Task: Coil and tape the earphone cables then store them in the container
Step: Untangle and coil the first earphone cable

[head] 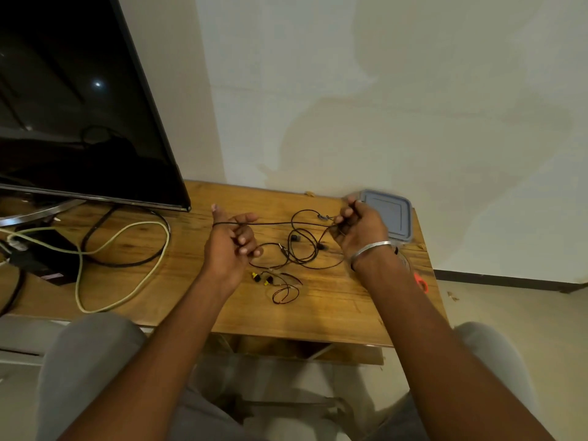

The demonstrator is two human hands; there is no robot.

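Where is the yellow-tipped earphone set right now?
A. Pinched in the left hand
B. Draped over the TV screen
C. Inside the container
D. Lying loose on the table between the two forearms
D: the yellow-tipped earphone set lies in a loose tangle on the table, held by neither hand. The left hand and right hand stretch the black cable between them, and the container has its lid on.

Both bare forearms reach from the near edge toward the far side, hands level and well apart. The left hand (pixel 234 246) has its fingers curled inward and thumb raised. The right hand (pixel 359 232), a silver metal bangle (pixel 370 251) on its wrist, is curled too. A thin black earphone cable (pixel 273 223) stretches between their grips.
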